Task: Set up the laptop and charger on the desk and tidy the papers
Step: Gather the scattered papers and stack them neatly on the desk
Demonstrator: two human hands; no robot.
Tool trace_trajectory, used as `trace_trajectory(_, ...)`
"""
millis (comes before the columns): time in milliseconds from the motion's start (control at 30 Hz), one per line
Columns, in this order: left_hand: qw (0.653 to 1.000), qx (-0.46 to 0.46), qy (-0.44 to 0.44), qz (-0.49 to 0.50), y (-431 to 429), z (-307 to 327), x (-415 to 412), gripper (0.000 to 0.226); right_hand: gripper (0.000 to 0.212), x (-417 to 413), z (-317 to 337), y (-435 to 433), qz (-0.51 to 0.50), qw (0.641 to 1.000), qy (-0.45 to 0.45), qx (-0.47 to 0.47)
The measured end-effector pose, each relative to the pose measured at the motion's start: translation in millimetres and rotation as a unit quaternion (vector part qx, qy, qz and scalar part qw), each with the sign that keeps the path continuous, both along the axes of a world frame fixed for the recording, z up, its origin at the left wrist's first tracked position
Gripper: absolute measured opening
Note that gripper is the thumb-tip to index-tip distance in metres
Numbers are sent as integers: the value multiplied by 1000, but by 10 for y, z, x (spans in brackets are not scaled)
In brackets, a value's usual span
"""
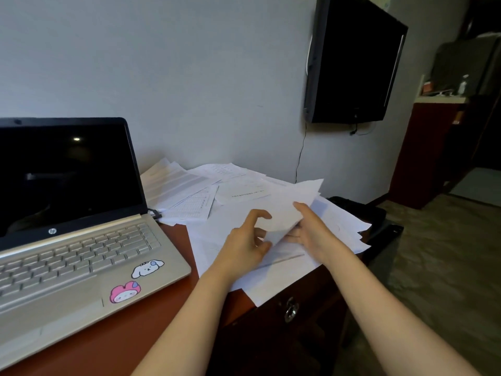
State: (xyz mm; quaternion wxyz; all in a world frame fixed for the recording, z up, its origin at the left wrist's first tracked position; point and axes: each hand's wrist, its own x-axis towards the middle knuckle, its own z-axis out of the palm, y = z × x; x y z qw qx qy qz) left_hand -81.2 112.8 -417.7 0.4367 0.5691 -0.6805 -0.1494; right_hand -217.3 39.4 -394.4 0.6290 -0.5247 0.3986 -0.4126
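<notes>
Step in hand, judging by the layout: gathering the loose papers into one pile. The right hand [309, 230] is pinching a loose white sheet of paper [287, 213], thumb on top and fingers underneath, and is holding it tilted up off the scattered white printed papers [238, 191]. The left hand [245, 241] is sitting just beside the sheet's lower corner with fingers curled and thumb raised; cannot tell whether its grip is actually on the paper or only touching it. To do this well, the left grip should be taking the free lower corner so the sheet is not flopping or creasing, then both hands should be squaring it onto the others, working from the overhanging sheets inward. The papers are covering the back and right part of the red-brown wooden tabletop [122, 335], several hanging over the right edge and front-right corner, so those are likely to slide off first. The lifted sheet is running from the right grip up toward the back-right corner. The open silver laptop with cartoon stickers [81, 240] is standing at the left side, screen dark, apart from both hands. A small dark plug [155, 213] is showing by its right hinge; whether it is the charger is unclear.
</notes>
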Motion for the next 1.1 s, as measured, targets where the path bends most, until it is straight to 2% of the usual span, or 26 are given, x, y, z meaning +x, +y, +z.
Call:
trace_trajectory(33,1000,13,13,-18,8,-10,-6,48,20,14,-24,-41,-16,999,43,5)
trace_trajectory(67,999,27,26,-28,10,-19,-9,50,19,36,-57,-92,-52,991,127,1)
trace_trajectory(133,997,43,51,-25,17,-7,0,47,25,48,-111,-243,-124,955,270,-15)
trace_trajectory(167,997,42,56,-13,12,1,14,42,20,23,-102,-299,-139,940,310,-25)
trace_trajectory(200,998,32,52,9,-4,7,38,36,16,-25,-67,-329,-146,927,344,-41)
trace_trajectory(267,997,18,14,79,-45,-6,101,34,21,-190,-11,-439,-162,897,407,-65)
trace_trajectory(367,981,73,-66,168,-89,-27,161,44,31,-467,-4,-609,-216,853,469,-79)
trace_trajectory(467,977,118,-72,165,-109,-32,146,48,34,-609,-74,-694,-246,813,524,-71)
trace_trajectory(533,983,120,-35,132,-114,-22,115,48,34,-617,-130,-706,-251,801,540,-60)
trace_trajectory(633,987,120,21,105,-133,-1,71,46,31,-594,-100,-720,-241,829,502,-48)
trace_trajectory(733,987,130,36,89,-161,11,45,47,28,-601,21,-694,-210,856,470,-45)
trace_trajectory(800,985,137,76,74,-171,28,38,49,21,-622,61,-672,-198,862,465,-46)
trace_trajectory(933,961,156,223,40,-158,67,52,50,23,-668,37,-625,-199,863,463,-28)
trace_trajectory(1000,941,167,295,7,-124,101,61,45,22,-727,-5,-602,-224,849,478,-30)
trace_trajectory(1100,916,168,364,-17,-102,138,60,40,7,-841,-20,-571,-231,846,474,-80)
